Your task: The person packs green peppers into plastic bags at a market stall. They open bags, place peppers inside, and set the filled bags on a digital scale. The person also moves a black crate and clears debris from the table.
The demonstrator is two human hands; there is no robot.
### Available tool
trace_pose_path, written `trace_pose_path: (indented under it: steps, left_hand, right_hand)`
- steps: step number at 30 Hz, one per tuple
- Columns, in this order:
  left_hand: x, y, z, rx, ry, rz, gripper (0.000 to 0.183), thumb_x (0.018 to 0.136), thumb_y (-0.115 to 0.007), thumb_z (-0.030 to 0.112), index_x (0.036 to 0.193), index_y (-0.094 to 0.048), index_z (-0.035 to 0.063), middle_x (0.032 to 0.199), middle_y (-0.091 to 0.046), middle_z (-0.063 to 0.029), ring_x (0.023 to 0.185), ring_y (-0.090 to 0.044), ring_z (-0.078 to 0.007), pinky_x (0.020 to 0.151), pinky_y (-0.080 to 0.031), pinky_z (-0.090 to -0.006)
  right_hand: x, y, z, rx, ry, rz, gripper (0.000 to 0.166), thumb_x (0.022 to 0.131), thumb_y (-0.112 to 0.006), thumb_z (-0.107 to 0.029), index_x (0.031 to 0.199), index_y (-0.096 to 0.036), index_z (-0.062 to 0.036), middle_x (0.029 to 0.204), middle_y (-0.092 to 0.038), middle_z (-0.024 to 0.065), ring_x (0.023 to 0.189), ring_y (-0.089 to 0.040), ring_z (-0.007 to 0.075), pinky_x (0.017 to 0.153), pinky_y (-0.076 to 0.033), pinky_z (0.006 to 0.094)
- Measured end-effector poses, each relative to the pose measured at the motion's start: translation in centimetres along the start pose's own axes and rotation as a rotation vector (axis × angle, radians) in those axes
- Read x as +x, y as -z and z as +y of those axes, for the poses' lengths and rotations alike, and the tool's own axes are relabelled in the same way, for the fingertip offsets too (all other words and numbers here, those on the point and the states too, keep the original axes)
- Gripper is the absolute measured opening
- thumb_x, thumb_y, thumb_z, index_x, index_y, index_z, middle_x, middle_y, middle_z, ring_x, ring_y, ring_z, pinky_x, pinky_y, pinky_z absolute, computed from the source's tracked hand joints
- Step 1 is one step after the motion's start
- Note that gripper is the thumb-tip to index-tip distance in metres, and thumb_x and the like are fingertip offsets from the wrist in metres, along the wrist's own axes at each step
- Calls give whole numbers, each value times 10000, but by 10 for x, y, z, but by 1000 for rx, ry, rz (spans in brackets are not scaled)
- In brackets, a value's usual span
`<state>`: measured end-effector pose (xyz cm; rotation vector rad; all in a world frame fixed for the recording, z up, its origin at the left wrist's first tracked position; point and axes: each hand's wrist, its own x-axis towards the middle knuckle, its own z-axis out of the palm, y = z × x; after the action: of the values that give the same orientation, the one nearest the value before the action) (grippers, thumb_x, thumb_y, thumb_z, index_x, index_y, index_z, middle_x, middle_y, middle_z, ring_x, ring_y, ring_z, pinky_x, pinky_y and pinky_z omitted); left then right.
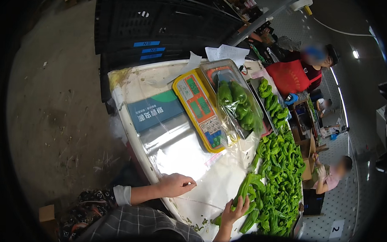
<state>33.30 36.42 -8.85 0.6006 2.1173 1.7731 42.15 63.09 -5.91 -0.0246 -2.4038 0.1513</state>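
My right hand point(236, 208), at the near edge of the pepper pile, has its fingers around a long green pepper point(243, 188). Over the worktop's near side hovers my left hand point(176, 185), its fingers curled together and nothing visible in them. Just beyond it lie flat clear plastic bags point(179, 149). A clear bag of green peppers point(240, 105) rests on the metal pan of a yellow-framed digital scale point(200, 113), whose displays are lit. The large pile of green peppers point(279, 175) covers the worktop's right side.
The white worktop point(207, 192) has a raised rim. A second scale tray holds peppers point(274, 106). Papers point(227, 53) lie behind the first scale. Black plastic crates point(164, 27) stand beyond. Across the table is a person in a red apron point(289, 76); another person point(330, 177) stands farther right.
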Motion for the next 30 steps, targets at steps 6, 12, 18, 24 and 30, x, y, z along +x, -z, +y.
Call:
trace_pose_path:
  steps: [6, 12, 18, 24, 30]
  left_hand:
    - [3, -1, -2, 3, 71, -17, 200, 839, -581, 233, 921, -665, 71, 663, -619, -102, 586, -590, -208, 567, -454, -295]
    - [8, 1, 8, 0, -116, 90, 153, 799, -620, 120, 911, -654, 21, 664, -614, -104, 575, -574, -185, 544, -438, -279]
    - [50, 42, 89, 285, -759, 580, 370, 682, -664, 85, 1042, -595, 42, 937, -556, -98, 833, -536, -266, 727, -442, -350]
    - [111, 40, 118, 528, -637, 697, 760, 682, -695, 227, 1331, -317, 113, 1328, -311, -174, 1237, -292, -365, 978, -262, -479]
    - [135, 54, 107, 708, -396, 656, 850, 667, -713, 222, 1371, -246, 130, 1337, -321, -187, 1205, -342, -370, 959, -303, -469]
  right_hand:
    - [-46, 29, 72, -331, -416, -487, 397, 702, -639, -72, 1093, -577, -52, 1252, -461, 198, 1136, -433, 373, 914, -356, 470]
    - [33, 8, 48, 113, -402, -280, 501, 738, -656, -131, 1208, -504, -49, 1359, -344, 202, 1250, -326, 368, 1015, -271, 446]
    - [149, -30, -29, 331, -136, -16, 839, 658, -748, -171, 1361, -300, -72, 1419, -228, 191, 1308, -233, 355, 1046, -234, 426]
    - [198, -68, -17, 236, -215, -65, 978, 603, -784, -208, 1388, -217, -66, 1403, -233, 239, 1286, -258, 388, 1041, -244, 435]
    - [182, -58, -10, 147, -140, -300, 978, 603, -789, -258, 1381, -232, -57, 1327, -355, 238, 1176, -419, 338, 929, -387, 385]
